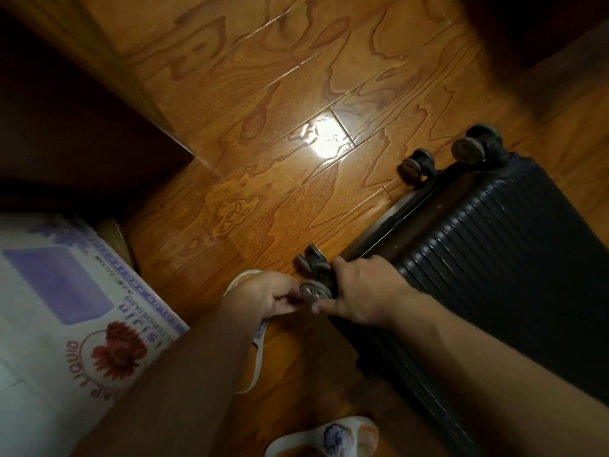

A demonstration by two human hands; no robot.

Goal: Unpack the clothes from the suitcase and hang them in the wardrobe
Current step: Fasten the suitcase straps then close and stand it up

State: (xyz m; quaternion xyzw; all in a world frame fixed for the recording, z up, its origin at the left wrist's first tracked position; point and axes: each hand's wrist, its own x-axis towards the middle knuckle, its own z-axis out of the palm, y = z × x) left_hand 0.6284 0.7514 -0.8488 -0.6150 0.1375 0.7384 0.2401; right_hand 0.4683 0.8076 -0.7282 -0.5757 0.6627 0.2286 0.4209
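Right, I'm looking down at the suitcase [494,245], dark and ribbed, lying closed on its side on the wooden floor [263,94], running out of frame at the right edge, so its far end is cut off. My right hand [362,291] is gripping the near corner, fingers curling over the shell beside a wheel [314,290], thumb pointing toward the other hand. My left hand [270,296] is reaching in just beside that wheel; its fingers are curling underneath and blurring, so I cannot tell whether they are pinching anything. Two more wheels [468,150] are showing at the far corner. A printed carton [66,308] is sitting at lower left, partly behind my forearm. Slippers [329,437] are peeking in below, half hidden. Dark furniture [66,127] is filling the upper left, details lost in shadow.
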